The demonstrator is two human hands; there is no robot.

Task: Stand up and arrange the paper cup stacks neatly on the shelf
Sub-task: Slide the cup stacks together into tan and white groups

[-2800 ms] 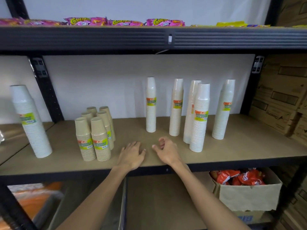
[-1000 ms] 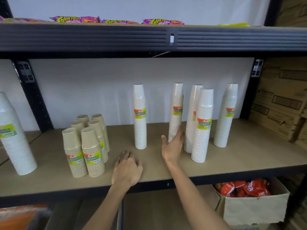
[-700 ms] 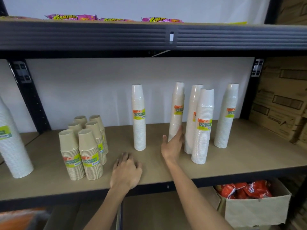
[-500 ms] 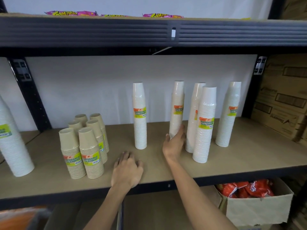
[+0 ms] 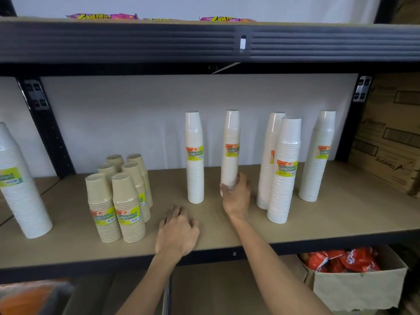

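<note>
Soft, even light; weak shadows under the upper shelf (image 5: 204, 42). The edges bend, and the lower-left corner is blurred.

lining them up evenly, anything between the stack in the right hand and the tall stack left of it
Nothing visible. Only bare shelf lies between the held stack and the left stack; the left hand rests nearer the front edge.

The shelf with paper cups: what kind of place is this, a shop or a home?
Most likely a shop or its stockroom. The metal shelf holds many wrapped cup stacks with retail labels, snack packets lie on the shelf above, and cardboard cartons stand at the right.
</note>
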